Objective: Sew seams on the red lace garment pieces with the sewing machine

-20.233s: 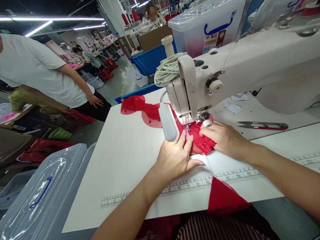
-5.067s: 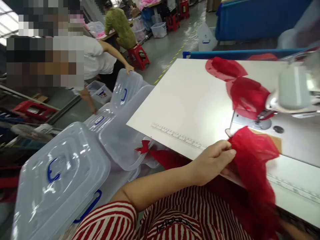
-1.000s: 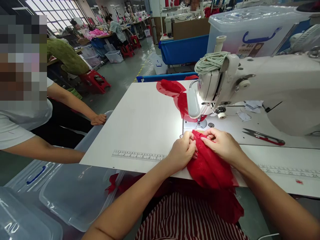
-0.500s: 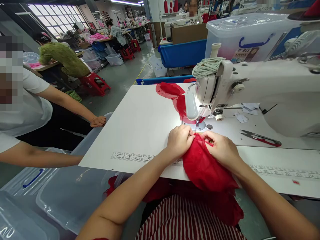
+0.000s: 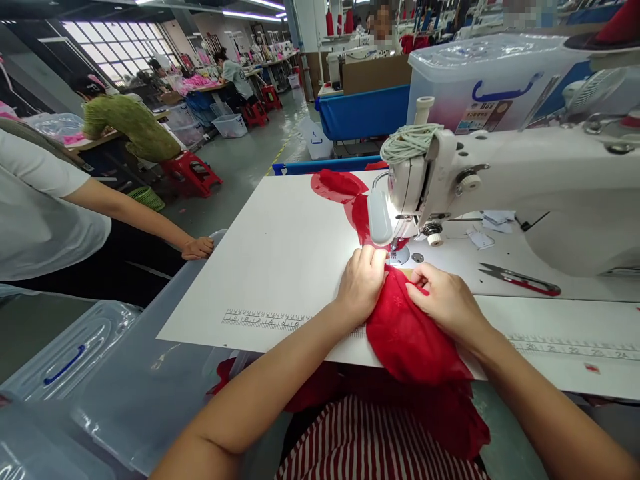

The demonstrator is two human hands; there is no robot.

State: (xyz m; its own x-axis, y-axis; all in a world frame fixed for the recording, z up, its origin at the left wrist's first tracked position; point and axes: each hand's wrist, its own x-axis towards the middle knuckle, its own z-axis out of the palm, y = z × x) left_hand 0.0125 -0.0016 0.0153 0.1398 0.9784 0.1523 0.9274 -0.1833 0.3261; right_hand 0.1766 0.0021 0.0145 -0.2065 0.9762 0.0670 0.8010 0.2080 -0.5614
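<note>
Red fabric (image 5: 415, 333) hangs from the machine bed over the table's front edge and down toward my lap. My left hand (image 5: 363, 280) is closed on its left edge, close to the needle plate (image 5: 399, 256). On the other side, my right hand (image 5: 443, 297) pinches the fabric's right edge between thumb and fingers. Just beyond my hands stands the white sewing machine (image 5: 480, 173), its lamp lit over the needle. More red fabric pieces (image 5: 340, 187) lie on the table behind and left of the needle.
Thread snips (image 5: 520, 279) lie right of my hands. Paper scraps (image 5: 481, 238) rest under the machine arm. Along the white table (image 5: 250, 253) runs a printed ruler. A co-worker's hand (image 5: 199, 248) touches a plastic bin at left. Lidded bins (image 5: 85, 353) stand below.
My right hand has shifted slightly away from the left one along the fabric's edge. The co-worker at left has drawn back one arm. The view has tilted a little.
</note>
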